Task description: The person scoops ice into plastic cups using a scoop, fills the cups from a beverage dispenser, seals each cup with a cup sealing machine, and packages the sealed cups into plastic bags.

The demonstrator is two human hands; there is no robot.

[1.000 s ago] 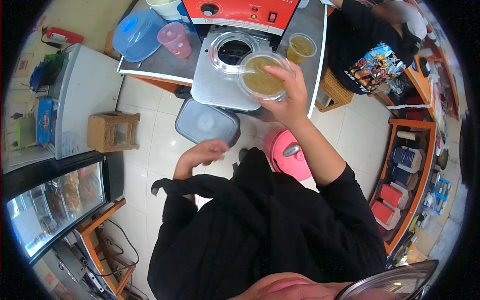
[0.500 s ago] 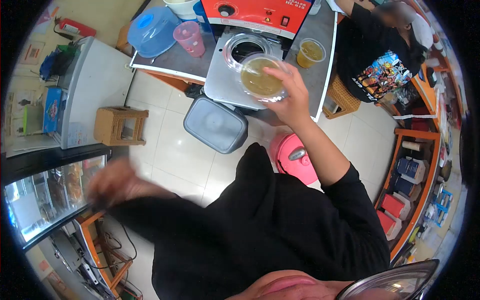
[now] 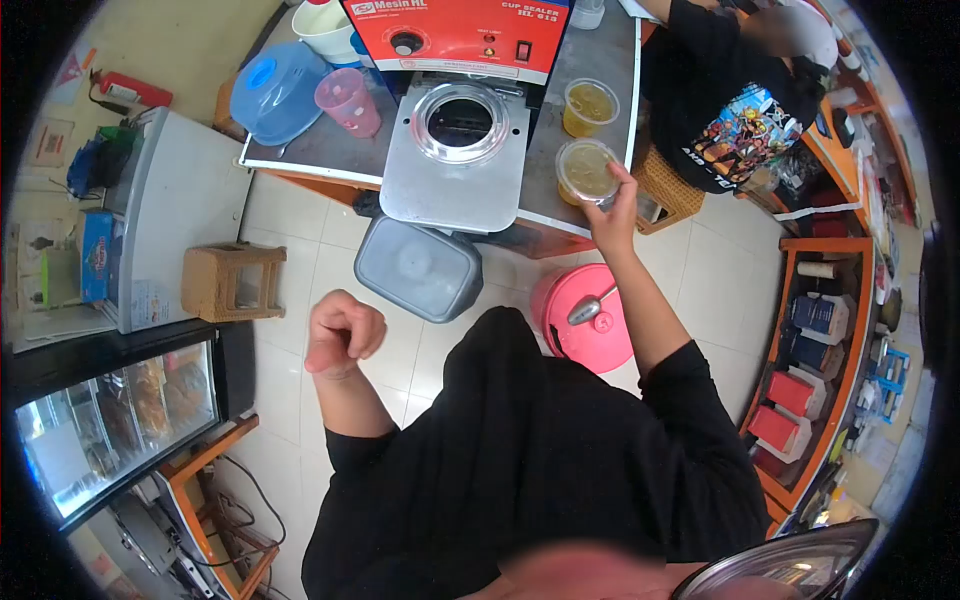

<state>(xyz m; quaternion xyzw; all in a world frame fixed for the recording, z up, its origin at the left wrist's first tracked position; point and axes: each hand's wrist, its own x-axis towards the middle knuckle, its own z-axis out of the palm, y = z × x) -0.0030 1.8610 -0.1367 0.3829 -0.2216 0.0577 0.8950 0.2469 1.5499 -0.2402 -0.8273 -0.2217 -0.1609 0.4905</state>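
Observation:
My right hand (image 3: pixel 612 212) has its fingers round the near side of a clear cup of yellow-green drink (image 3: pixel 587 170), at the right part of the counter (image 3: pixel 550 140). Just behind it stands a similar cup (image 3: pixel 590 105). To the left is the red cup sealer (image 3: pixel 450 35), its metal plate (image 3: pixel 455 190) pulled out in front with a round ring (image 3: pixel 460 122) around a dark opening. My left hand (image 3: pixel 343 332) hangs over the floor with its fingers curled in, and nothing shows in it.
A pink cup (image 3: pixel 348 103) and blue dome (image 3: pixel 278 92) are at the counter's left. Below stand a grey bin (image 3: pixel 418 268) and a pink container (image 3: pixel 590 335). A person in black (image 3: pixel 730 120) is at the right. A wicker stool (image 3: pixel 232 282) stands left.
My right hand has moved right with the cup, from above the sealer plate to the counter beside the other cup. My left hand has come back from the far left, its fingers now curled.

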